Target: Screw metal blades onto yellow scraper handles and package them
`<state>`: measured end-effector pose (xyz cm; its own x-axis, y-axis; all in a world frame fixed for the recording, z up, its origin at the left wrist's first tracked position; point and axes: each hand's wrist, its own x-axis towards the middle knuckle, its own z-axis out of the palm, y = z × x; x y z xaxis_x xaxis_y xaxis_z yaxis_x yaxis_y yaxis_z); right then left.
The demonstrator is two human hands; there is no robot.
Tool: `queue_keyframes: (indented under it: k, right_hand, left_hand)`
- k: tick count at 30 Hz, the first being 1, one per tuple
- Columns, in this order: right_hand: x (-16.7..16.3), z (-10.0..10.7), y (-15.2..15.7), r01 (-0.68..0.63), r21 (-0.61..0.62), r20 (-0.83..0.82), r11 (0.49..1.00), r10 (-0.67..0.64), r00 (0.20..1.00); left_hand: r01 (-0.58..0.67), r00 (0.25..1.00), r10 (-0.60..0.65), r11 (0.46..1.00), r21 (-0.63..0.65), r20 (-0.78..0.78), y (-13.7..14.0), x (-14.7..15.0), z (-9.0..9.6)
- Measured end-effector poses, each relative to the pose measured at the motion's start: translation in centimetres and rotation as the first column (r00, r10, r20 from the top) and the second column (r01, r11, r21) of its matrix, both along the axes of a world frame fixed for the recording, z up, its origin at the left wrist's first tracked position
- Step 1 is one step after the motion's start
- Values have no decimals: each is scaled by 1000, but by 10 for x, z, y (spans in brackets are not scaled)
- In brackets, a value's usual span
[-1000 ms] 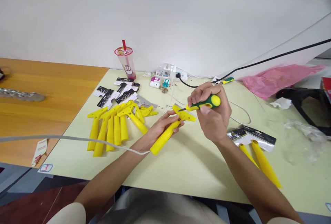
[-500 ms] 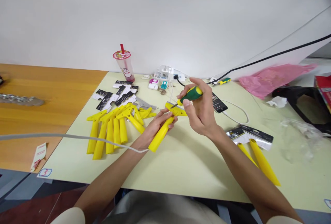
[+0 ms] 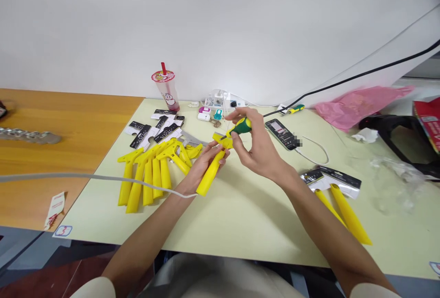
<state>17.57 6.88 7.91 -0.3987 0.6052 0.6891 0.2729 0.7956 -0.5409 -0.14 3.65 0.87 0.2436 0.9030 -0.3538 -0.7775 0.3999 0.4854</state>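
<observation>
My left hand [image 3: 205, 164] is closed around a yellow plastic scraper [image 3: 211, 176], its T-shaped head pointing away from me and its handle toward me. In my right hand [image 3: 256, 146] is a green and yellow screwdriver [image 3: 241, 126], its tip at the scraper's head. Whether the tip sits in a screw is too small to tell. Several more yellow scrapers [image 3: 130, 183] lie in a row left of my left hand. Behind them are black and white blade packets [image 3: 168, 133] and a grey metal blade [image 3: 192, 139].
A drink cup [image 3: 167, 91] stands by the wall. Near the power strip [image 3: 220, 100] are small plugs. A phone [image 3: 282, 134] with a cable, a second screwdriver [image 3: 296, 109], a pink bag [image 3: 360, 105] and yellow handles [image 3: 350, 215] lie right. A grey cable [image 3: 103, 177] crosses at left.
The scraper and both hands have shifted slightly left. My right hand has turned and moved left with the screwdriver, uncovering more of the phone. Both grips stay closed.
</observation>
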Motion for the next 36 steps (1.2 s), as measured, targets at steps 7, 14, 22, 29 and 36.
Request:
queue_keyframes:
  k: [7, 14, 22, 29, 36]
  right_hand:
    - [-23, 21, 25, 9, 80, 45, 997, -12, 999]
    - [-41, 28, 29, -179, 50, 120, 983, 172, 978]
    - [-43, 18, 28, -184, 20, 163, 983, 178, 970]
    - [-40, 10, 33, -137, 21, 111, 990, 134, 985]
    - [-37, 13, 31, -277, -63, 143, 959, 283, 948]
  left_hand:
    - [-62, 998, 61, 998, 29, 35, 4, -21, 7]
    - [-126, 986, 124, 992, 8, 108, 4, -33, -4]
    - [-116, 991, 116, 993, 0, 71, 2, -26, -18]
    - [-99, 993, 100, 995, -10, 60, -2, -21, -15]
    - [-122, 990, 121, 992, 15, 68, 0, -23, -17]
